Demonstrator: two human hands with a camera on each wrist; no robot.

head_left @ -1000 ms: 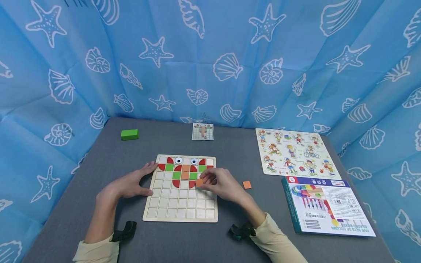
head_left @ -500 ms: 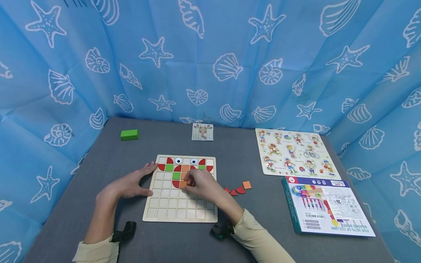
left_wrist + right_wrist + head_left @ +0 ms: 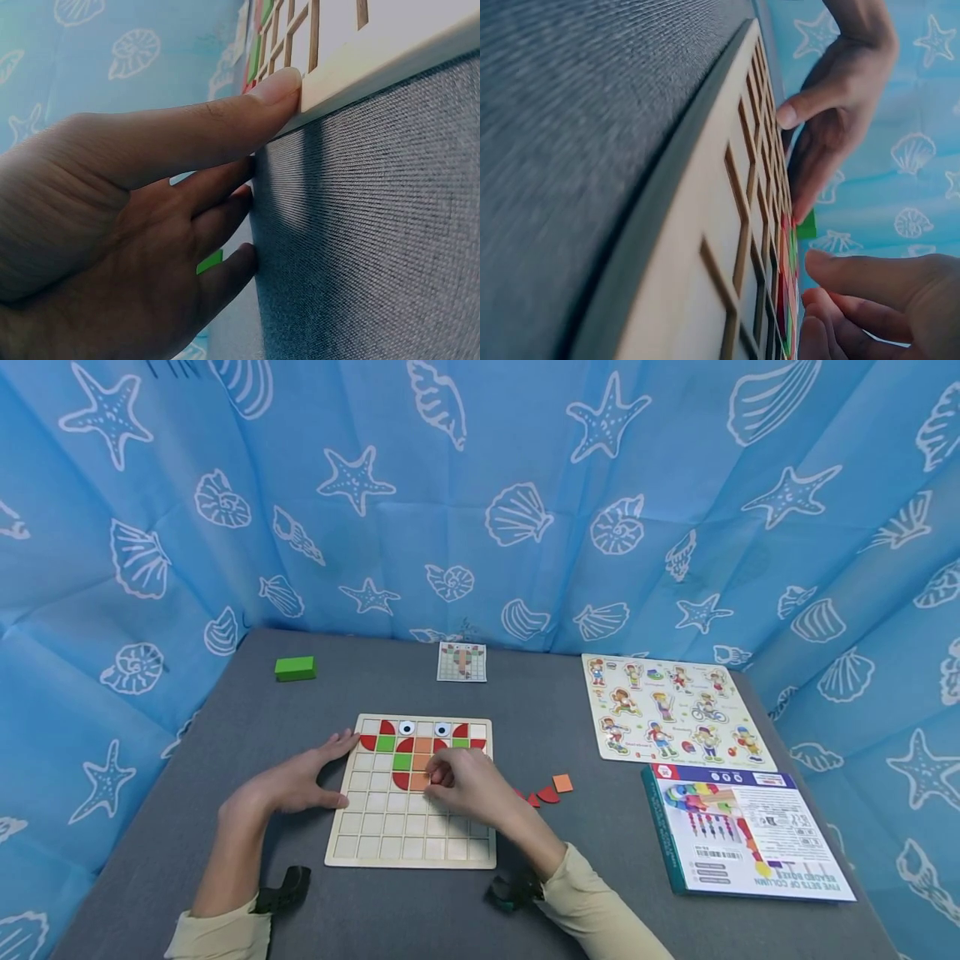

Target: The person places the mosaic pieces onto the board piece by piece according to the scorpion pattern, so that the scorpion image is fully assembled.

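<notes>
A square wooden grid board (image 3: pixel 397 823) lies on the grey table, partly filled with red, green and orange pieces and two eye pieces. My left hand (image 3: pixel 296 782) is spread along its left side, thumb and a fingertip touching the edge; in the left wrist view the thumb (image 3: pixel 277 86) presses the rim. My right hand (image 3: pixel 472 783) is over the board, fingers bent, beside an orange square tile (image 3: pixel 418 782) lying in a cell below two other orange ones. The right wrist view shows a gap between its thumb (image 3: pixel 840 274) and fingers, with no piece there. The hand hides some right-side cells.
Right of the board lie an orange tile (image 3: pixel 562 783) and red pieces (image 3: pixel 549 795), some partly behind the right hand. A pattern card (image 3: pixel 462 662) and a green block (image 3: pixel 296 668) stand farther back. At right are a picture puzzle (image 3: pixel 667 710) and a box (image 3: pixel 750 831).
My right hand has carried an orange tile leftward into the cell below the orange column, let go and shifted slightly right. Red pieces beyond its wrist came into view. My left hand has stayed put.
</notes>
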